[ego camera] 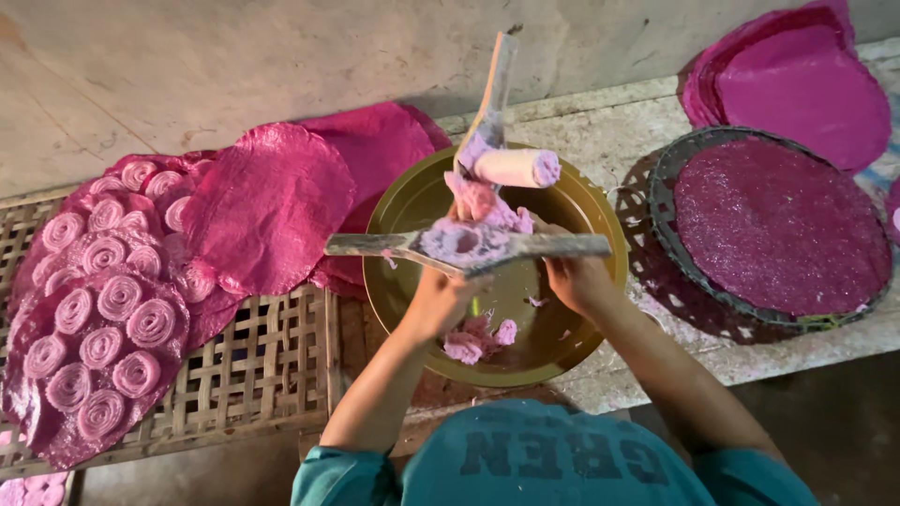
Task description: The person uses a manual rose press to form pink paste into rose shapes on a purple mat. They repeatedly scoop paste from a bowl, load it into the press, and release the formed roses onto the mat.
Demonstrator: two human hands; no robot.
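Pink dough getting worked over a big brass bowl

The pale stone surface point(600, 141) is carrying everything; at 9 o'clock a woven bamboo rack point(253, 375) is holding magenta sheets point(272, 211) and coiled pink rolls point(98, 319), and at 3 o'clock a round woven tray point(773, 225) is sitting under a purple disc. Dead centre, the brass bowl point(572, 347) is sitting under a forked wooden tool point(553, 245) smeared with pink dough point(464, 242), with a rolled pink cylinder point(516, 169) lying at 12 o'clock. The left hand point(441, 302) is curling shut under the tool's middle, and the right hand point(574, 279) is gripping the tool closed-fisted.
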